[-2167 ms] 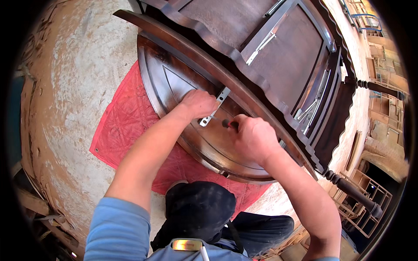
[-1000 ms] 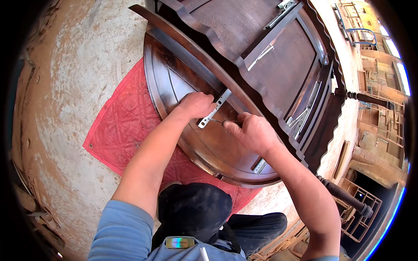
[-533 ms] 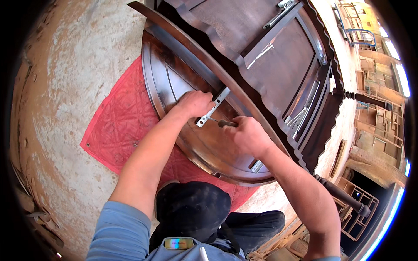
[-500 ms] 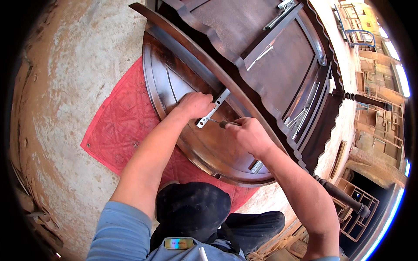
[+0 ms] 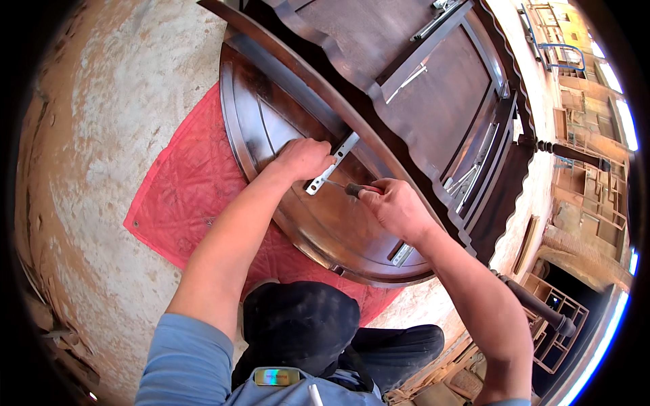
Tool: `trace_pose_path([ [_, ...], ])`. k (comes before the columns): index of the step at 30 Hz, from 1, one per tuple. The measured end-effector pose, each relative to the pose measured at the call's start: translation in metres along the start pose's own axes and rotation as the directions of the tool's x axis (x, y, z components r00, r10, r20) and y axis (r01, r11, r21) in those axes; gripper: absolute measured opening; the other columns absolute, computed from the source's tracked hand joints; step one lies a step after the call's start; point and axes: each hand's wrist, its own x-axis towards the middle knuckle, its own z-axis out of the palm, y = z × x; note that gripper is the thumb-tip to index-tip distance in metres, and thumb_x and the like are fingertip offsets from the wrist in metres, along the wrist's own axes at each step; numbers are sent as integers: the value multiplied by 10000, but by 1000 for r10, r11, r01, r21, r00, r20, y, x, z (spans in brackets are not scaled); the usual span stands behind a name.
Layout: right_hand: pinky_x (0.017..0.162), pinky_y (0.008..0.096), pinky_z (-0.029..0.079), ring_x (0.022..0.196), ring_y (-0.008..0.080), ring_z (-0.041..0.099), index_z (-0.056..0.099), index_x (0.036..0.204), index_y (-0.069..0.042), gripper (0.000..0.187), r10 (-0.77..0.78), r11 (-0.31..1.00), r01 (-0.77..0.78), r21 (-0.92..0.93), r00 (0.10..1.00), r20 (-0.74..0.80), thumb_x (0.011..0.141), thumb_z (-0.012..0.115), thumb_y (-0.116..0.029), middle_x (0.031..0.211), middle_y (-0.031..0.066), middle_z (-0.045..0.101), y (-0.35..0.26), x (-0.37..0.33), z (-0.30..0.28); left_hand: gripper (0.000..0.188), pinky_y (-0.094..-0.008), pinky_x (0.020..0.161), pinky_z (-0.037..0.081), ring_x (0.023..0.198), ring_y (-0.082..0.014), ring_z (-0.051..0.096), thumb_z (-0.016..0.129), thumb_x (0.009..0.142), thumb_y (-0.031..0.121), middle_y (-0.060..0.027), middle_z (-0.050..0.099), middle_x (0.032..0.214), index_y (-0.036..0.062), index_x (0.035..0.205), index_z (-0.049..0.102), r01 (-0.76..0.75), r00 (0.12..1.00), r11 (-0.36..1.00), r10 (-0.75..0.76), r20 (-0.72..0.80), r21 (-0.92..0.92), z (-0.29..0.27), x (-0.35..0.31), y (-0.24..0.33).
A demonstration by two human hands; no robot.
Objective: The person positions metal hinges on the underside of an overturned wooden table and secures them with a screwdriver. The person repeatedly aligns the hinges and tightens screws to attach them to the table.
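Note:
My left hand (image 5: 305, 159) is closed, its fingertips pressing on a silvery perforated metal slide rail (image 5: 346, 147). This strip lies across the underside of a dark brown, half-round wooden tabletop section (image 5: 338, 233). In my right hand (image 5: 398, 208) is a screwdriver (image 5: 355, 190) with a dark and red handle, fingers wrapped round it. Its thin shaft points left toward the near end of the rail; whether the tip touches a screw is too small to tell. Another short metal rail (image 5: 402, 254) sits by my right wrist.
Beyond stands a larger dark wooden piece (image 5: 433, 101) with metal slides and a wavy edge. A curved wooden apron (image 5: 291, 64) rises between. Turned legs (image 5: 542, 308) stick out to the right. A red quilted cloth (image 5: 183, 183) covers part of the rough floor.
My right hand has shifted slightly and more of the screwdriver's handle shows, including its red part. My left hand stays at the rail. The whole view has moved a little.

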Motion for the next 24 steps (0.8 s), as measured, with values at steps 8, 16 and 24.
trace_pose_path([
  [8,697,382,566,857,288,717,647,1114,-34,243,-446,393,308,-866,888,114,929,594,-183,899,146,696,-7,-9,14,341,-526,782,522,853,-429,671,564,947,376,-207,705,863,48,917,653,0,1000,1000,1,-7,7,1,-1,-4],
  [16,830,400,567,945,312,720,715,1022,-16,285,-103,834,143,-533,989,105,913,614,-260,1010,175,736,-32,8,11,231,-512,786,523,910,-401,668,568,919,245,-193,703,932,57,1007,670,3,988,982,-32,-154,-188,-4,-20,-3],
  [24,929,471,527,1071,415,660,687,1088,28,476,54,987,-59,-152,998,-39,964,526,-403,1079,294,687,-14,19,8,491,-464,757,565,880,-373,689,622,839,34,-194,665,1032,24,1315,506,-337,854,805,43,-518,-489,50,-83,78],
])
